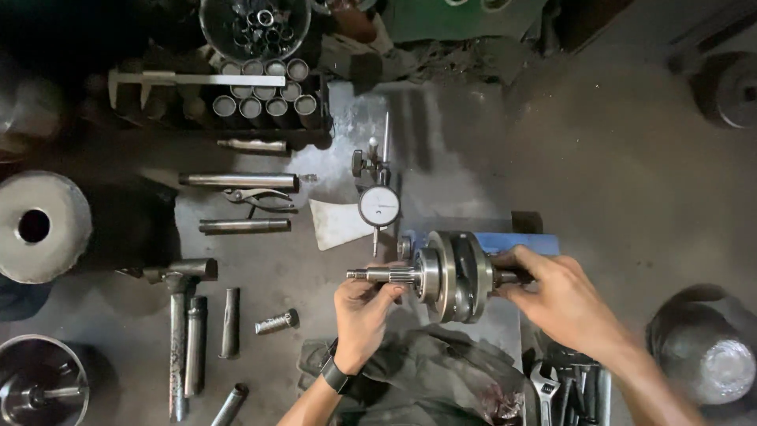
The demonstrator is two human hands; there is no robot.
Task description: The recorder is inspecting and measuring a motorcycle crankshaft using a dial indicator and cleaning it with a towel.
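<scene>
We hold the crankshaft (449, 276) level just below the dial gauge (379, 206), left hand (361, 315) pinching its splined end, right hand (564, 300) closed around the opposite stub; a loosened grip could drop it.

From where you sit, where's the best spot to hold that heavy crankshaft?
By its two thin shaft ends, one from each side, as the left hand and right hand do. The crankshaft lies level; its wide middle discs are too bulky to grip.

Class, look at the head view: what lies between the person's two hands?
In the head view, the crankshaft's round metal webs sit between the left hand and right hand, each gripping a shaft end.
</scene>
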